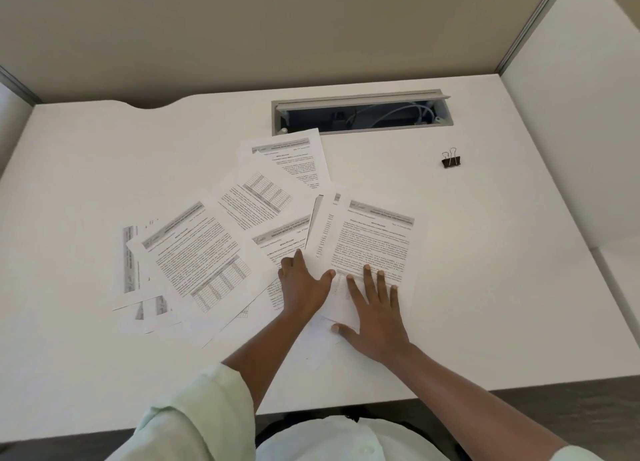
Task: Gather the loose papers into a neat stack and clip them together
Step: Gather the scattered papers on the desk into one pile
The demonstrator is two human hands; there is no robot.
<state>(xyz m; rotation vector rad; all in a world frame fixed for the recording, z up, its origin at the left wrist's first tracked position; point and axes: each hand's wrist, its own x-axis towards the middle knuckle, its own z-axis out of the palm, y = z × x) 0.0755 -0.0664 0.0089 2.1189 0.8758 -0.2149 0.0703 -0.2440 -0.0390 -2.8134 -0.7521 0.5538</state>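
View: head camera, looking down at a desk
Desk (491, 287): flat, matte white, with a curved notch cut in the far left edge
Papers (207, 256): thin white sheets printed with grey headers, dense text and ruled tables; fanned loosely across the middle of the desk, overlapping at skewed angles
Right sheets (377, 238): a few pages lying straighter at the right end of the fan, edges not aligned
Left hand (301, 287): lies palm down on the sheets in the middle of the fan, thumb spread wide towards the right sheets; grips nothing
Right hand (375, 315): pressed flat on the lower part of the right sheets, fingers straight and splayed
Clip (452, 161): small black binder clip with shiny wire loops, on bare desk to the far right, well apart from the papers
Slot (362, 114): long rectangular cable opening with a grey metal frame, pale cables inside; the farthest sheet's corner overlaps its near left edge
Sleeve (201, 412): pale green cloth, rolled on the left forearm
Partition (242, 37): beige panel behind the desk
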